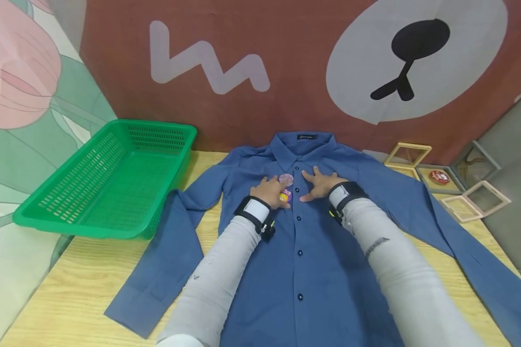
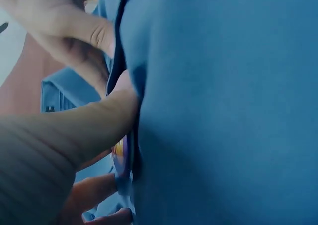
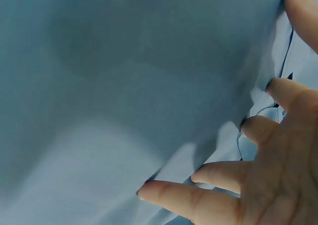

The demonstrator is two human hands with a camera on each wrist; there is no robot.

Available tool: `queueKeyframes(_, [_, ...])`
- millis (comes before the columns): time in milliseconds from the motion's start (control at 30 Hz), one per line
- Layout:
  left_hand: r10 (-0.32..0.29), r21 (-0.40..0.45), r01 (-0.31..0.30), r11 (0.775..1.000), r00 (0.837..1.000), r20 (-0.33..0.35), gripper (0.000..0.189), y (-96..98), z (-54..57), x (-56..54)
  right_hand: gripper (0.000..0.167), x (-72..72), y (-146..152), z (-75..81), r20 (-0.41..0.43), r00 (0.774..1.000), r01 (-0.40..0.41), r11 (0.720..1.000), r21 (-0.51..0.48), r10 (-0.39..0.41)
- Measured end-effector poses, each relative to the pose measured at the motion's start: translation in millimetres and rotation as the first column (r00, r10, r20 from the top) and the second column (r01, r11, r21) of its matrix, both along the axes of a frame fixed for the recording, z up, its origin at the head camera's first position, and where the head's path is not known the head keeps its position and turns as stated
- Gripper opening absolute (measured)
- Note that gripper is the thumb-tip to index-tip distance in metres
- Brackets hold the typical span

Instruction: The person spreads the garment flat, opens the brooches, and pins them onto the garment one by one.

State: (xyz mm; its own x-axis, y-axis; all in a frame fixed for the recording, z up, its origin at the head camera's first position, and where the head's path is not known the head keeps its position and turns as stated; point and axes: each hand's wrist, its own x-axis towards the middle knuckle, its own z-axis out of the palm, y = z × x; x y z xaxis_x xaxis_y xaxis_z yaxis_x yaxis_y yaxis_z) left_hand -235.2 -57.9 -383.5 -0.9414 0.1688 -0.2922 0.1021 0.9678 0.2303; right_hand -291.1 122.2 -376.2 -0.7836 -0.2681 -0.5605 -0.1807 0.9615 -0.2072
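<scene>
A blue long-sleeved button-up shirt (image 1: 265,270) lies front up on the wooden table. Two round badges sit on its chest, left of the button placket: a pink one (image 1: 286,179) and, below it, a purple one with a cartoon figure (image 1: 285,196). My left hand (image 1: 269,192) rests on the shirt around the badges, its thumb beside the purple one. In the left wrist view that badge (image 2: 118,153) shows edge-on between thumb and fingers. Across the placket, my right hand (image 1: 322,185) touches the cloth with spread fingers (image 3: 213,200) and holds nothing visible.
A green plastic basket (image 1: 156,219) stands at the left, over the table's edge. At the back right are several small hinged frame boxes (image 1: 462,208); one holds a red round badge (image 1: 439,177). A printed cloth (image 1: 286,29) hangs behind the table.
</scene>
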Motion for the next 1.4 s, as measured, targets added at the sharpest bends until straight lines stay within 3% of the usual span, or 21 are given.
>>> queueKeyframes(167, [0.043,0.030,-0.045,0.999,0.998,0.047,0.094,-14.2,-2.2,1.5,0.104,-1.3,0,-2.2,0.000,1.000,0.005,1.000,-0.016,-0.005])
queueKeyframes(267, [0.111,0.029,-0.113,0.993,0.991,0.077,0.106,-26.6,-3.7,7.9,0.105,-0.9,1,-3.6,0.002,1.000,0.005,1.000,-0.023,-0.005])
queueKeyframes(367, [0.178,0.044,-0.182,0.982,0.980,0.086,0.109,-38.9,-2.2,15.8,0.104,0.6,2,-4.0,0.002,1.000,0.015,1.000,-0.021,-0.015])
queueKeyframes(467, [0.219,0.115,-0.226,0.967,0.973,0.075,0.107,-45.8,-2.4,22.8,0.102,3.1,4,-3.8,-0.004,1.000,0.025,1.000,-0.016,-0.025])
queueKeyframes(600, [0.239,0.202,-0.243,0.949,0.970,0.045,0.104,-49.9,-10.3,32.4,0.099,7.2,5,-3.7,-0.012,1.000,0.022,1.000,-0.016,-0.022])
queueKeyframes(800, [0.270,0.258,-0.256,0.931,0.963,-0.020,0.103,-53.8,-18.5,42.2,0.097,12.0,3,-2.4,-0.035,0.999,0.025,0.999,-0.028,-0.026])
queueKeyframes(1200, [0.276,0.267,-0.261,0.928,0.961,-0.017,0.103,-54.0,-11.8,44.9,0.093,14.4,9,-5.0,-0.070,0.997,0.011,0.995,-0.095,-0.018])
queueKeyframes(1400, [0.274,0.262,-0.264,0.928,0.962,-0.001,0.104,-55.2,-14.6,41.8,0.080,14.0,20,3.5,-0.147,0.989,-0.007,0.994,-0.105,-0.009])
